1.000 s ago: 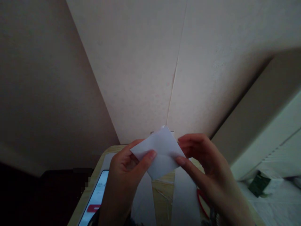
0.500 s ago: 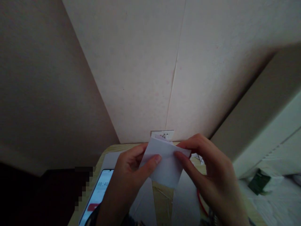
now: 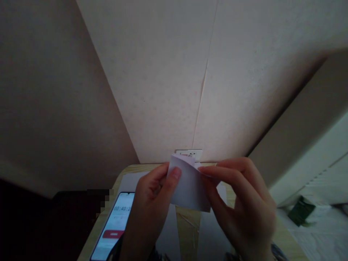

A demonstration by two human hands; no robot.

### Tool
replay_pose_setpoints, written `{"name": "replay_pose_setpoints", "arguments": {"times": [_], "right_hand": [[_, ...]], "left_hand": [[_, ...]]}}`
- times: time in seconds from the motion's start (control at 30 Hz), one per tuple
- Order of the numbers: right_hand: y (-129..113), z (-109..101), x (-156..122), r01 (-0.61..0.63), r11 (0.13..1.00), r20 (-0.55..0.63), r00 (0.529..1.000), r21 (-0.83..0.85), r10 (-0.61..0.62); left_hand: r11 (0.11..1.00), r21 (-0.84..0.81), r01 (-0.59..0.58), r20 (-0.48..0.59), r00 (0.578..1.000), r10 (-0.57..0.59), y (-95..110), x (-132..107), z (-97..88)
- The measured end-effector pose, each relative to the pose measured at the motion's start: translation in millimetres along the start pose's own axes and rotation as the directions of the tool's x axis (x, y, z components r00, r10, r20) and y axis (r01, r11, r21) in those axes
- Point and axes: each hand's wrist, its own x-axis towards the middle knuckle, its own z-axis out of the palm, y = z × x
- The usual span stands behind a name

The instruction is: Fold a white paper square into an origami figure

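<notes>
The folded white paper [image 3: 187, 190] is up in the air over the desk [image 3: 187, 239], between the two hands and in front of the wall socket [image 3: 198, 154]. The left hand [image 3: 149, 204] has its grip closed on the left edge, thumb flat on the near face and fingers tucked behind; the right hand [image 3: 241, 203] has its grip pinched down to little more than the paper's thickness near the upper right corner, thumb in front and fingertips at the top edge. That top edge bows and its layers stand apart, so the likeliest fault is a crooked crease: with nothing firm behind the sheet, pressing now could set a line wherever the curve happens to lie. If the right fingertips catch one layer and not the other, the layers may slide out of register, and a hard pull against the left thumb could wrinkle or tear the corner. A slack left pinch would probably let the paper pivot. Should it drop, it could land among the white sheets [image 3: 168, 232] below and be hard to pick out, or brush the smartphone [image 3: 115, 217] lying beside the left forearm, its screen lit.
</notes>
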Motion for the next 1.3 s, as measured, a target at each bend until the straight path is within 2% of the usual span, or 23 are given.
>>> {"name": "replay_pose_setpoints", "arguments": {"times": [0.23,0.4,0.47,0.6,0.7,0.77,0.87,1.03,1.17,1.3], "right_hand": [[5,-3,-12,0.037,0.999,0.074,0.997,0.018,-0.038],[2,-1,-11,0.057,0.995,0.053,0.997,0.084,-0.061],[-1,0,-7,0.079,0.993,0.034,0.996,0.091,-0.082],[-5,2,0,0.128,0.990,0.019,0.991,0.063,-0.129],[-6,2,-1,0.117,0.993,0.030,0.993,0.036,-0.118],[-5,0,-5,0.108,0.994,0.065,0.992,0.009,-0.109],[-1,-3,-11,0.175,0.984,0.204,0.965,-0.026,-0.166],[3,-8,-13,0.229,0.973,0.300,0.928,0.002,-0.219],[3,-5,-8,0.247,0.969,0.257,0.937,-0.003,-0.238],[6,-1,-4,0.288,0.957,0.243,0.927,0.024,-0.285]], "left_hand": [[0.995,0.097,-0.027,-0.079,0.996,0.035,-1,-5,-3.1],[0.992,0.127,-0.025,-0.085,0.996,0.036,0,-4,-7.1],[0.995,0.096,-0.032,-0.095,0.995,0.041,1,-4,-5.9],[0.997,-0.078,-0.016,-0.078,0.997,0.010,3,-6,-0.3],[0.991,-0.134,-0.027,-0.083,0.996,0.016,3,-7,1.4],[0.992,-0.126,-0.023,-0.069,0.997,0.015,2,-7,0.5],[0.994,-0.106,0.026,-0.033,0.999,-0.029,2,-7,-1.6],[1.000,0.001,0.006,-0.118,0.993,-0.005,12,-8,-0.4],[1.000,-0.014,-0.006,-0.115,0.993,0.004,13,-7,2.1],[0.999,-0.036,-0.014,-0.086,0.996,0.011,3,-3,0.4]]}}
